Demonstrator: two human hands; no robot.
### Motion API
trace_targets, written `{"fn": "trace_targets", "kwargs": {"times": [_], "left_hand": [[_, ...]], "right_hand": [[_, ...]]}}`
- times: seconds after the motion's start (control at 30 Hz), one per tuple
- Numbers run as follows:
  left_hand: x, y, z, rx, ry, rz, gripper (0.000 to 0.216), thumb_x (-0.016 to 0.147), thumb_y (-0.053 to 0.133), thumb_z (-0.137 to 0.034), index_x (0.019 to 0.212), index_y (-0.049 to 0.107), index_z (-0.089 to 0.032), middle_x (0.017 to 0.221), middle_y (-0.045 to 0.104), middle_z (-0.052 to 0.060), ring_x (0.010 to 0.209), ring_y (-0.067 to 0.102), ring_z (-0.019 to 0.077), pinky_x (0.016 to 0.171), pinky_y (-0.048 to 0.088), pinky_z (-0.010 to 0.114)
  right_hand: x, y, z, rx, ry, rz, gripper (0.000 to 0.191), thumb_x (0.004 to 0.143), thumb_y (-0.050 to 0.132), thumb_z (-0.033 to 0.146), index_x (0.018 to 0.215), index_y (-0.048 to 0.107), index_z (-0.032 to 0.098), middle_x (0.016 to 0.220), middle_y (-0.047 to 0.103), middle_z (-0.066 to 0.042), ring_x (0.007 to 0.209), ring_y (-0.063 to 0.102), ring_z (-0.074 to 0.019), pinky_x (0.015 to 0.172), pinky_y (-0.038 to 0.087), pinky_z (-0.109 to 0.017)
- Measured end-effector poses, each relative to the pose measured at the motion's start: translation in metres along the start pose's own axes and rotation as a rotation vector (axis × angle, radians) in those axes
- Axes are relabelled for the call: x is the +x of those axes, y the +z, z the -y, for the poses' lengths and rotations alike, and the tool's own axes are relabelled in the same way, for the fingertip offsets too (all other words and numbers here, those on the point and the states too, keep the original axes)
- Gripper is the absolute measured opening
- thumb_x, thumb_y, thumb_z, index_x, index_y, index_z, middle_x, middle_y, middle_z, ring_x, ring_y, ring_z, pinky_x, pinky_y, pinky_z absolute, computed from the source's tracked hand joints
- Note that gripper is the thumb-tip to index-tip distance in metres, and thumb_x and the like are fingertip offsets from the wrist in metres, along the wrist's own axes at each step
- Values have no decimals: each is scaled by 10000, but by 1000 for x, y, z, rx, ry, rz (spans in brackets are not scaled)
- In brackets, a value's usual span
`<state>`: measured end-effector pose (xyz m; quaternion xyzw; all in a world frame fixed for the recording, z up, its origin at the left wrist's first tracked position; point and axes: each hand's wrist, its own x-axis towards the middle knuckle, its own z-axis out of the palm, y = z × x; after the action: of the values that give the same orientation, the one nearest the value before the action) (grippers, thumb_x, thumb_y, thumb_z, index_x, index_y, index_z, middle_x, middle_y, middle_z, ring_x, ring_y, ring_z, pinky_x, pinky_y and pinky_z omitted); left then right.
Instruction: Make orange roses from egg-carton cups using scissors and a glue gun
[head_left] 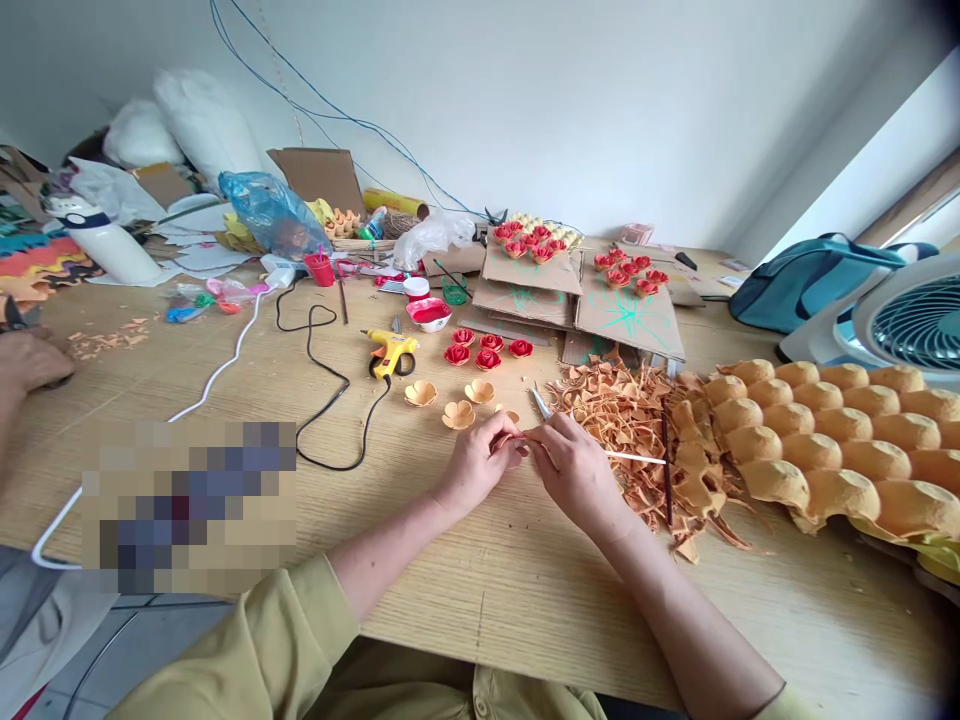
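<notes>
My left hand (480, 462) and my right hand (576, 470) meet above the table, fingertips pinched on a small reddish piece (517, 440), mostly covered by the fingers. Just beyond the right hand a pointed metal blade (540, 404) sticks out; its other end is hidden. A thin white stick (636, 458) shows on that hand's far right. Plain tan egg-carton flower cups (458, 415) sit ahead of the left hand, one partly behind it. Several red-painted roses (489, 358) stand farther back. Right of my hands lies a heap of orange carton scraps (622, 420).
A yellow glue gun (391, 352) with a black cord stands left of the cups. Behind are a bowl of red paint (428, 314) and cardboard sheets (630, 320) bearing roses. Egg trays (840, 430) and a fan (915, 310) occupy the right. Another person's hand (34, 360) is at left.
</notes>
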<state>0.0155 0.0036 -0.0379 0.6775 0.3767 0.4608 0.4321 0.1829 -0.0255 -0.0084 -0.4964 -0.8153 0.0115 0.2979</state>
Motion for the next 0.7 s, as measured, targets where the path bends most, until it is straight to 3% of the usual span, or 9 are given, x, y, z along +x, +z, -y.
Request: {"fn": "trace_targets", "kwargs": {"times": [0.17,0.37,0.57,0.7], "left_hand": [[-1,2,0,5,-35,15,23,878,603,-204,864,587,-193,711,646,-14,633,599,123,589,471,216],[2,3,6,-101,-80,13,99,857,607,-226,785,552,-185,704,620,-14,623,606,128,575,483,226],[0,2,-3,-17,-16,-54,47,864,603,-214,833,578,-191,729,589,-19,633,552,111,592,461,215],[0,3,-1,4,-24,-28,80,859,613,-211,811,551,-194,682,589,-22,602,541,117,576,433,223]], "right_hand": [[-1,0,0,29,51,2,171,973,516,155,911,669,197,859,586,-50,785,575,-181,691,422,-265],[0,2,0,-208,-98,31,235,994,471,170,842,649,192,839,580,-66,758,533,-205,695,393,-312],[0,1,0,-13,2,-25,189,1005,467,197,961,651,196,880,596,-68,799,562,-200,709,431,-299],[-1,2,0,-40,-5,-15,201,1001,476,195,913,657,197,859,585,-64,788,554,-198,705,420,-294]]}}
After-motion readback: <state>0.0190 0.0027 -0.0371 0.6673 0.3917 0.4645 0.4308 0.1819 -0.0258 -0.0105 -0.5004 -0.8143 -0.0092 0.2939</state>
